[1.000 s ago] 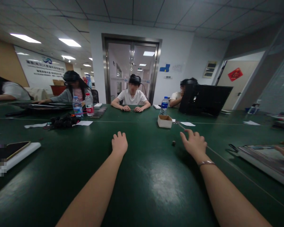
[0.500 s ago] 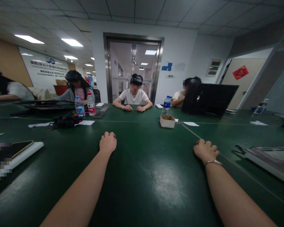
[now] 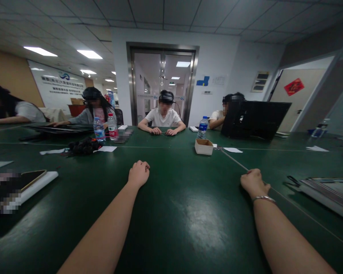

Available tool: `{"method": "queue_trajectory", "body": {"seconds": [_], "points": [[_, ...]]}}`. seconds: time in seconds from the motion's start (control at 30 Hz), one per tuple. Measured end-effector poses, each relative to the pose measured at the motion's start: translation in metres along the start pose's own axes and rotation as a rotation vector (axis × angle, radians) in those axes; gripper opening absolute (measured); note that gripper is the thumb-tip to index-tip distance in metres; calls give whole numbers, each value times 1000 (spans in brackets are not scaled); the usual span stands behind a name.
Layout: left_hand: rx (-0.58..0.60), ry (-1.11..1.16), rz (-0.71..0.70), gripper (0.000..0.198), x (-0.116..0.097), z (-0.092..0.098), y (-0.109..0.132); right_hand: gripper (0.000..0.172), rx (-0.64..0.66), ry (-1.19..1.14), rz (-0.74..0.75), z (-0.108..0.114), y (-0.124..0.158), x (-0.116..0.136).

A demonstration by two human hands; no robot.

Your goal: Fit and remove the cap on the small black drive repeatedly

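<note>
Both my forearms stretch out over a dark green table (image 3: 183,213). My left hand (image 3: 138,173) rests on the table as a closed fist, and nothing shows in it. My right hand (image 3: 254,182), with a thin bracelet at the wrist, is also curled closed on the table, beside a thin pale line (image 3: 234,161) that runs back toward a small cardboard box (image 3: 203,147). What its fingers enclose is hidden. The two hands lie far apart.
Three people sit across the table and one at far left. A black laptop (image 3: 254,120), water bottles (image 3: 202,128) (image 3: 98,129), a black bundle (image 3: 81,146) and paper slips lie beyond. A tablet on a white book (image 3: 31,179) is left; magazines (image 3: 328,190) and scissors (image 3: 291,179) right.
Both hands went from open and flat to closed. A small dark object that lay beside my right hand is no longer visible. The right hand has moved right and nearer.
</note>
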State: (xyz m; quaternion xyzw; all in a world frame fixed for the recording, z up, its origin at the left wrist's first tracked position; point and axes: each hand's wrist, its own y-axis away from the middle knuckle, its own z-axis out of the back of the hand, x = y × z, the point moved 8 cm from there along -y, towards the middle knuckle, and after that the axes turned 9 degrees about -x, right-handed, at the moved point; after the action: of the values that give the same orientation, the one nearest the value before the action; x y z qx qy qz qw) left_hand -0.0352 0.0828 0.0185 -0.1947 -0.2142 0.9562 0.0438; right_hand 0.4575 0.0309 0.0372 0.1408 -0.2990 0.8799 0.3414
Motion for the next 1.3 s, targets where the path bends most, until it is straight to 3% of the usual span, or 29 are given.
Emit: {"method": "queue_trajectory", "body": {"seconds": [0.13,0.27,0.4,0.47,0.57,0.7,0.73,0.8,0.93,1.13,1.3], "points": [[-53,55,-19,22,-3,-7,-3,35,51,-38,-97,2,7,-3],[-25,87,6,22,-2,-11,-7,35,-66,41,-47,16,12,4],[19,181,1,21,-13,-12,-7,32,-329,109,238,40,26,48],[25,276,-40,19,-29,-13,-6,30,-347,95,446,41,45,85],[-23,488,-83,17,-56,-15,-5,26,-171,16,747,23,97,147],[-134,736,35,14,-66,-23,-9,26,337,-400,919,-23,185,220],[-150,788,63,14,-64,-25,-10,26,464,-560,918,-32,204,236],[-188,884,131,15,-54,-28,-14,24,592,-837,760,-47,220,259],[-265,992,270,23,-28,-27,-18,18,783,-1086,456,-74,226,282],[-234,995,200,18,-36,-22,-18,16,915,-1276,329,-71,220,282],[-215,1104,199,15,-41,-22,-17,18,920,-1268,240,-71,216,275]]}}
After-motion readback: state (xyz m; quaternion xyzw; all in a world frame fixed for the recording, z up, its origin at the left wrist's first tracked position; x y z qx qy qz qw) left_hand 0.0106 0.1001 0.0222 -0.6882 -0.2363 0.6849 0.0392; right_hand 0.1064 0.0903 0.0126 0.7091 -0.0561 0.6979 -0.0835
